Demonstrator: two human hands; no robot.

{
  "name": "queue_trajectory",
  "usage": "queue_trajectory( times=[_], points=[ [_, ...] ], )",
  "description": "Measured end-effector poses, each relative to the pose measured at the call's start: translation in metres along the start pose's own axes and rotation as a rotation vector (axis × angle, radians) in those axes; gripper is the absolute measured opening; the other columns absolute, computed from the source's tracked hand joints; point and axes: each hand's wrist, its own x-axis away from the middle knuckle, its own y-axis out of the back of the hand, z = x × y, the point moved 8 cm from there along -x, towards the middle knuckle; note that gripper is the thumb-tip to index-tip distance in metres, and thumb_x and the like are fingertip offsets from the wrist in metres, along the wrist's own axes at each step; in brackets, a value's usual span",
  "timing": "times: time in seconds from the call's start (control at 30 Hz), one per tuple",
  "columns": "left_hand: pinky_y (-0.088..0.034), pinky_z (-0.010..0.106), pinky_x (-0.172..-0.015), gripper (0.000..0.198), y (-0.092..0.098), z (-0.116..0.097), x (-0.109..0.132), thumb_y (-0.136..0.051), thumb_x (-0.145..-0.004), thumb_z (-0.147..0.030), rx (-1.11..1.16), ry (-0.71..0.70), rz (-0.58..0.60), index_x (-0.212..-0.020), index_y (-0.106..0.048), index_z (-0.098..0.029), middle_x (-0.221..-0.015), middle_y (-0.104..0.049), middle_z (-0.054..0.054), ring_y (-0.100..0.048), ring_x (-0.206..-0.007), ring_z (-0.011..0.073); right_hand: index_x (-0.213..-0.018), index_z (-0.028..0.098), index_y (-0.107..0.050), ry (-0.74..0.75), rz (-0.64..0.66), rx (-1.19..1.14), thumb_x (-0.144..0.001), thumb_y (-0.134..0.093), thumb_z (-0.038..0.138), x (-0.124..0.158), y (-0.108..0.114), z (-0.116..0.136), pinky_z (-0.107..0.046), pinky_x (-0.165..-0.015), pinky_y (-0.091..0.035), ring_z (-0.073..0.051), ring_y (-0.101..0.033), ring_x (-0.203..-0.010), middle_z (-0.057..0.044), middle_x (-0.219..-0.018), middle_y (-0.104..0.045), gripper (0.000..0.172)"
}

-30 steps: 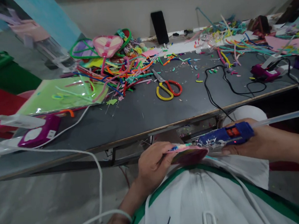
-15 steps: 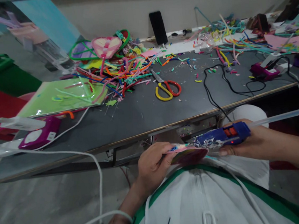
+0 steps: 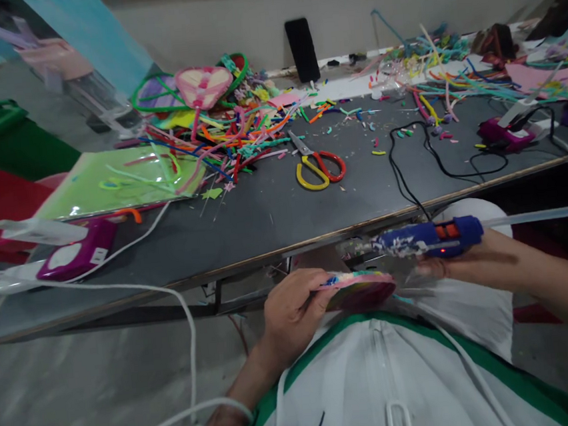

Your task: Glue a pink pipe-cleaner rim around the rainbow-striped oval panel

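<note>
My left hand (image 3: 296, 315) pinches the left edge of a flat, rounded craft piece (image 3: 365, 292) with a pink rim and coloured bits along its top. The piece is tilted close to my body, so its upper face is mostly hidden. In my right hand (image 3: 464, 266) is a blue hot glue gun (image 3: 427, 238) with a small red light and whitish residue on its front. A long clear glue stick (image 3: 545, 214) sticks out of its back. The gun's nozzle points left, above the craft piece and apart from it.
On the grey table (image 3: 245, 227) lie scissors (image 3: 317, 163), a heap of pipe cleaners (image 3: 236, 134) and a green plastic-wrapped sheet (image 3: 125, 181). A phone (image 3: 302, 50) leans on the wall. White cable (image 3: 190, 336) hangs at left; black cable (image 3: 395, 169) crosses the table edge.
My right hand has lifted the glue gun up and slightly right, away from the craft piece. My left hand and the piece have stayed nearly still.
</note>
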Motion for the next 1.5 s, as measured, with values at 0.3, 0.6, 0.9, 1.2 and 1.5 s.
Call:
queue_trajectory(
  times=[0.3,0.6,0.9,1.2,1.5],
  points=[
    [-0.055,0.030,-0.081,0.018,-0.002,0.008,0.002,-0.063,-0.084,-0.017,-0.009,0.024,0.013,-0.102,-0.062,-0.019,-0.092,-0.072,0.007,-0.068,-0.087,0.0182,-0.070,0.020,-0.061,-0.081,-0.118,-0.455,-0.060,-0.081,0.042,-0.014,-0.054,-0.022,-0.036,-0.089,-0.051,-0.024,-0.066,-0.098,-0.005,-0.097,-0.072,0.031],
    [-0.055,0.037,-0.084,0.037,0.003,0.006,0.006,-0.072,-0.072,-0.005,0.142,-0.063,-0.037,-0.098,-0.051,-0.019,-0.103,-0.061,0.010,-0.064,-0.097,0.0210,-0.072,0.022,-0.064,-0.209,-0.255,-0.302,-0.063,-0.072,0.048,-0.013,-0.052,-0.027,-0.033,-0.082,-0.051,-0.024,-0.065,-0.087,-0.004,-0.085,-0.071,0.029],
    [-0.053,0.031,-0.085,0.022,0.012,0.008,0.006,-0.064,-0.077,0.000,0.086,0.035,-0.039,-0.091,-0.063,-0.018,-0.094,-0.069,0.006,-0.066,-0.092,0.0177,-0.073,0.022,-0.064,-0.171,-0.281,-0.394,-0.062,-0.073,0.039,-0.018,-0.060,-0.037,-0.034,-0.080,-0.051,-0.024,-0.065,-0.082,-0.003,-0.082,-0.070,0.022],
    [-0.054,0.033,-0.082,0.010,0.006,0.023,0.010,-0.061,-0.082,-0.008,0.298,0.339,-0.136,-0.082,-0.063,-0.018,-0.092,-0.067,0.004,-0.066,-0.089,0.0185,-0.078,0.022,-0.065,-0.162,-0.265,-0.456,-0.065,-0.074,0.037,-0.019,-0.067,-0.043,-0.034,-0.084,-0.050,-0.023,-0.065,-0.087,-0.003,-0.087,-0.071,0.021],
    [-0.055,0.037,-0.084,0.011,0.002,0.020,0.008,-0.062,-0.082,-0.007,0.403,0.336,-0.161,-0.080,-0.060,-0.018,-0.092,-0.062,0.004,-0.068,-0.089,0.0194,-0.082,0.021,-0.069,-0.072,-0.226,-0.227,-0.071,-0.066,0.054,-0.018,-0.062,-0.023,-0.035,-0.075,-0.051,-0.024,-0.064,-0.080,-0.003,-0.082,-0.071,0.034]
  ],
)
